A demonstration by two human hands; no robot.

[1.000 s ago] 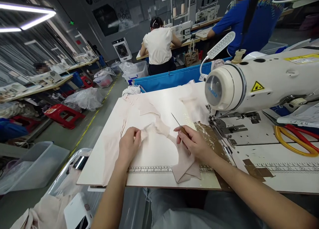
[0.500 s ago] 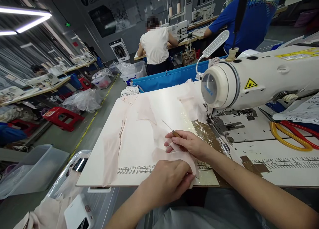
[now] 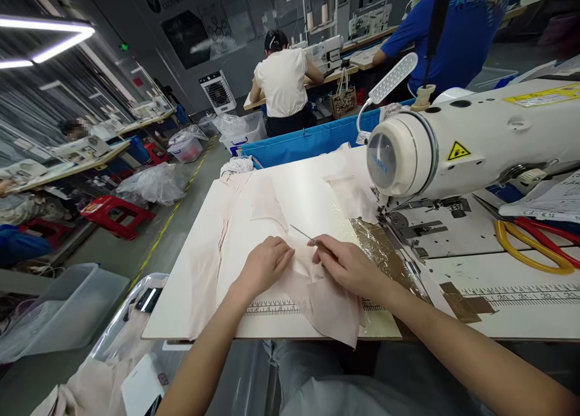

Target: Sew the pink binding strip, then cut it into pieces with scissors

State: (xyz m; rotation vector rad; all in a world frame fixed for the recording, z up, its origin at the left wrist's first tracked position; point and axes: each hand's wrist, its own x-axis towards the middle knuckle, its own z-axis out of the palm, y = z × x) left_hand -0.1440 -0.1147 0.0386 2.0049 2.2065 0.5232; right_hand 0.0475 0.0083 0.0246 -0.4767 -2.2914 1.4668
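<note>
A piece of sheer pale pink fabric (image 3: 333, 310) lies over the near part of the white table, its lower corner hanging past the edge. My left hand (image 3: 268, 264) is closed at the fabric's left side, thumb and fingertips pinched together on its edge. My right hand (image 3: 351, 265) rests over the upper right of that fabric, fingers wrapped round the brown handle of an awl (image 3: 302, 232). The awl's thin metal shaft points up and left, its tip above the table. More pale pink pieces (image 3: 206, 277) lie to the left, and another (image 3: 353, 192) near the sewing machine.
A white sewing machine (image 3: 475, 132) stands at the right, with yellow-and-red-handled scissors (image 3: 530, 247) beside it. A printed ruler strip (image 3: 276, 308) runs along the table's front. Below left is a clear bin (image 3: 102, 337) with fabric. Two people (image 3: 283, 81) sit beyond the blue cloth trough (image 3: 308, 139).
My left hand has moved up and left from the front edge to the fabric's left side. The fabric now lies flatter, spread toward the front edge. My right hand still holds the awl.
</note>
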